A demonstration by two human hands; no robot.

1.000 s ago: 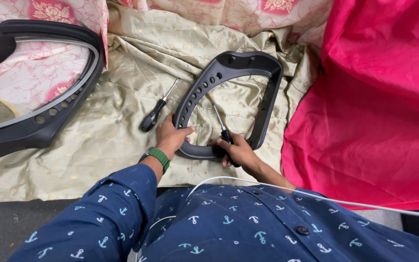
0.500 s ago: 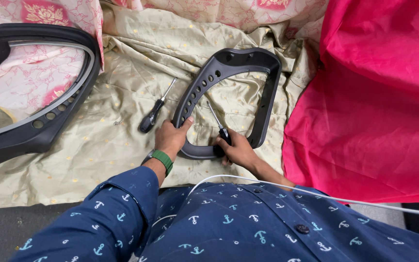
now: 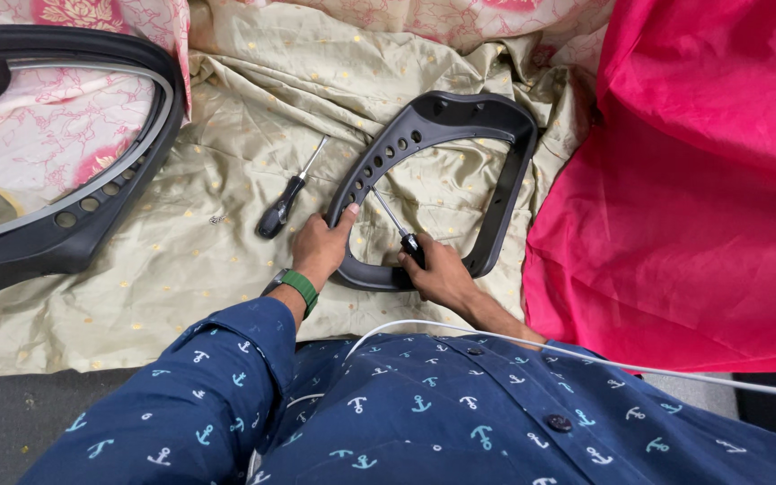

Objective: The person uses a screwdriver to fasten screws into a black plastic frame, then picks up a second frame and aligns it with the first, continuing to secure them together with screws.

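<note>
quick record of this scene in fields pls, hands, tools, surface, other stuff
left hand: left hand grips the lower left of the small black frame, thumb along its inner edge
right hand: right hand holds a screwdriver, tip pointed at the frame's holed side
spare tool: second screwdriver lies on the cloth, left of the frame, untouched
surface: creased beige cloth
other: large black frame at left; pink fabric at right
wrist: green band on the left wrist

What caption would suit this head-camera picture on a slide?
Left hand steadies a black plastic frame; right hand holds a screwdriver to it.
</note>
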